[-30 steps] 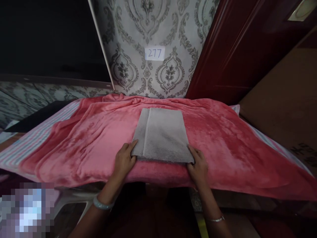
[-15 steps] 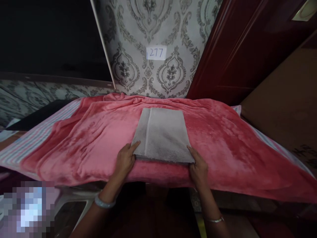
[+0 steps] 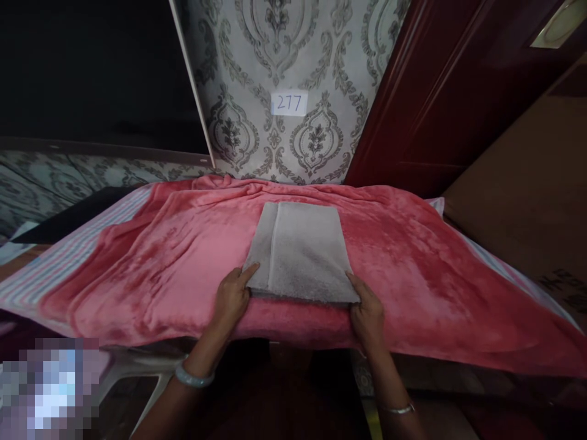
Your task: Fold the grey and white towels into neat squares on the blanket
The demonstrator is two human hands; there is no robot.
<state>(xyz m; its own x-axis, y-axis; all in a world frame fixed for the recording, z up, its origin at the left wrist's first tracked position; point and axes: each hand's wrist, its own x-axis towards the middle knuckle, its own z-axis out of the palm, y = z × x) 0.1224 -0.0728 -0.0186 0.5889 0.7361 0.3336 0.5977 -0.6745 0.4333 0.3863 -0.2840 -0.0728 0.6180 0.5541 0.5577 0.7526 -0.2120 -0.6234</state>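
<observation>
A grey towel (image 3: 305,253), folded into a flat rectangle with a seam along its left side, lies on a pink plush blanket (image 3: 197,256). My left hand (image 3: 233,293) pinches its near left corner, thumb on top and the other fingers underneath. At the near right corner my right hand (image 3: 365,305) grips the same towel in a like way. The fingers under the cloth are hidden. The towel's far edge rests on the blanket, while its near edge sits by the blanket's front edge.
A striped cloth (image 3: 87,235) shows under the blanket. Behind stands a patterned wall with a paper label (image 3: 289,103) reading 277. A dark screen (image 3: 96,73) is at the left, a dark red door (image 3: 426,91) and a cardboard box (image 3: 527,177) at the right. A white chair (image 3: 132,373) is below left.
The view has shifted very slightly. Both hands keep the same hold on the towel, which lies in the same place.
</observation>
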